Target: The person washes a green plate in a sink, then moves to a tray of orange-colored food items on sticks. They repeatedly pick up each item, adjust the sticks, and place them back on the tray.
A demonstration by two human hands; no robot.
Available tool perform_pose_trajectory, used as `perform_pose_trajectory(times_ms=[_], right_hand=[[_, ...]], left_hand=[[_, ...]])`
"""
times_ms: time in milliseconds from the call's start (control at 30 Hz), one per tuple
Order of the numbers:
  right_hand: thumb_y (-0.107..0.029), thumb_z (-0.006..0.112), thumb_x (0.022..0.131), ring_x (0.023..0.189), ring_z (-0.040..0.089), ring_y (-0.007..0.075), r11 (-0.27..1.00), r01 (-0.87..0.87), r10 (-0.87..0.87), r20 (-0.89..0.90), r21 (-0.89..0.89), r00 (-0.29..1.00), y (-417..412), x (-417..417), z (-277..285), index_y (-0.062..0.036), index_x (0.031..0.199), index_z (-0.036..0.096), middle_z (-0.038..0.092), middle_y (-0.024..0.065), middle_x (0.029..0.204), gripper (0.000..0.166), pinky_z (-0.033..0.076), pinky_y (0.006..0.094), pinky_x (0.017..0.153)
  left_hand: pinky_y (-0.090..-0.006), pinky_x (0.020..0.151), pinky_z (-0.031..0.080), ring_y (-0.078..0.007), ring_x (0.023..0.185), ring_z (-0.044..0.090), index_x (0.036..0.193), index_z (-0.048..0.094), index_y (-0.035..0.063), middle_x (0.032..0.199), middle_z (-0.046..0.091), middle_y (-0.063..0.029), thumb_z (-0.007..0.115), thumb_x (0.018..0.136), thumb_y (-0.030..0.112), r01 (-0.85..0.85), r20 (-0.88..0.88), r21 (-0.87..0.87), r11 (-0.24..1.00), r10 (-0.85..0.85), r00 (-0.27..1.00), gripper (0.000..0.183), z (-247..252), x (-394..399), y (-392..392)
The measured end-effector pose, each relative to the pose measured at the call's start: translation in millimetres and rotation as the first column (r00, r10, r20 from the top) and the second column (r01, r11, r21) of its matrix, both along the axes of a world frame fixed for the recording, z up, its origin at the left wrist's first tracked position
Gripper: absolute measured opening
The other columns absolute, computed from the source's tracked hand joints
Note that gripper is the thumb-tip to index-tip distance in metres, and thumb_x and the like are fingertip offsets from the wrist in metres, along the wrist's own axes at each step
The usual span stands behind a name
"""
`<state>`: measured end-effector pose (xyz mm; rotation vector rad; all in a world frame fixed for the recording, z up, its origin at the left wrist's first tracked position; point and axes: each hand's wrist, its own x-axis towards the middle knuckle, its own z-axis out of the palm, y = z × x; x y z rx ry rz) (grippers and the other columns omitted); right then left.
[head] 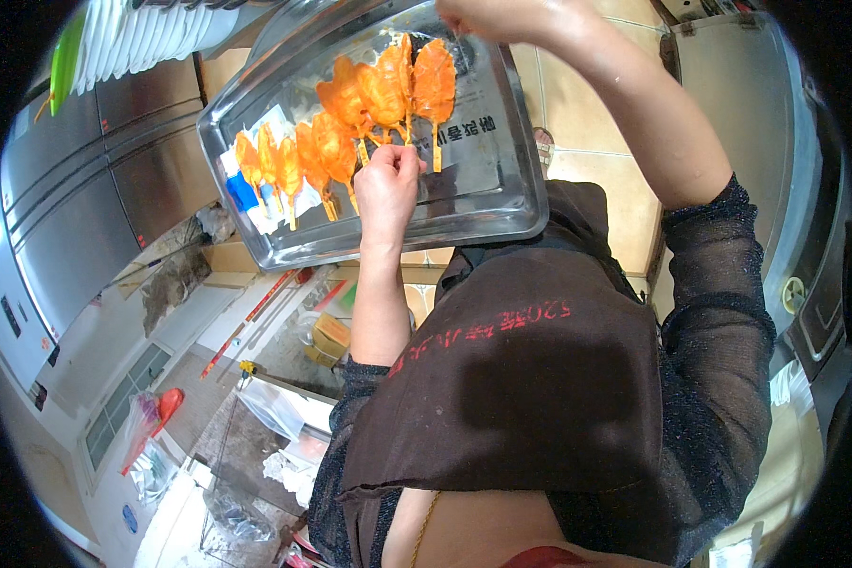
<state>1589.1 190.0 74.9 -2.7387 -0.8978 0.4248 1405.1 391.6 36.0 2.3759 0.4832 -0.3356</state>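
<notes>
A rectangular stainless steel tray (468, 231) lies before me. Several flat, orange-coated pieces of food on flat sticks (434, 85) rest in it, side by side, with the sticks towards me. Under them are a printed clear plastic bag (468, 153) and blue-and-white packaging (241, 192). My left hand (390, 177) is over the near part of the tray, its fingers closed around the stick of one middle skewer (406, 78). My right hand (497, 20) is over the tray's far right corner. The picture's top edge cuts it off, so its grip is hidden.
Stainless steel refrigerator doors (78, 163) stand at the left, below a row of white plastic items (149, 42). A metal cabinet (724, 121) is at the right, beside the tiled floor (596, 184). A cardboard box (328, 337) and plastic bags (145, 419) lie lower left.
</notes>
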Motion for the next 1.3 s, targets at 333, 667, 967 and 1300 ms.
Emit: perform_pose_trajectory(times_ms=[333,667,967,1300], right_hand=[[-0.014,0.055,0.074,0.075,0.067,0.0289,0.991,0.002,-0.018,0.119,0.131,0.993,37,-11,-62,-0.0048,0.079,0.070,0.068,0.0141,0.080,0.018,0.052,0.0407,0.064],[-0.010,0.056,0.074,0.078,0.066,0.0296,0.980,0.195,-0.197,0.155,0.025,0.968,-7,2,-15,-0.0036,0.075,0.068,0.066,0.0159,0.082,0.014,0.053,0.0401,0.065],[-0.012,0.058,0.077,0.079,0.060,0.0300,0.908,0.135,-0.186,0.094,0.396,0.978,-47,-29,12,-0.0050,0.077,0.062,0.060,0.0121,0.077,0.008,0.048,0.0383,0.067],[-0.011,0.061,0.080,0.081,0.060,0.0286,0.978,-0.116,0.091,0.146,0.176,0.985,-14,-27,-19,-0.0066,0.084,0.061,0.059,0.0079,0.083,0.006,0.048,0.0387,0.068]], left_hand=[[-0.0237,0.048,0.045,-0.0082,0.049,0.054,0.079,0.064,0.0013,0.068,0.066,-0.0029,0.058,0.088,0.022,0.014,0.002,0.046,0.999,-0.014,1.000,0.023,8,3,-1],[-0.0212,0.046,0.042,-0.0061,0.048,0.051,0.084,0.064,0.0013,0.069,0.064,-0.0018,0.060,0.088,0.020,-0.080,0.002,-0.097,0.992,0.081,0.997,0.020,15,3,-2],[-0.0188,0.042,0.037,-0.0046,0.047,0.046,0.093,0.054,0.0007,0.070,0.056,-0.0002,0.066,0.086,0.023,-0.250,-0.213,-0.518,0.818,0.159,0.964,0.026,-8,-4,-22],[-0.0191,0.045,0.040,-0.0047,0.050,0.049,0.097,0.053,0.0001,0.079,0.062,-0.0043,0.058,0.092,0.024,-0.212,-0.208,-0.580,0.787,0.109,0.972,0.025,-24,-6,-37]])
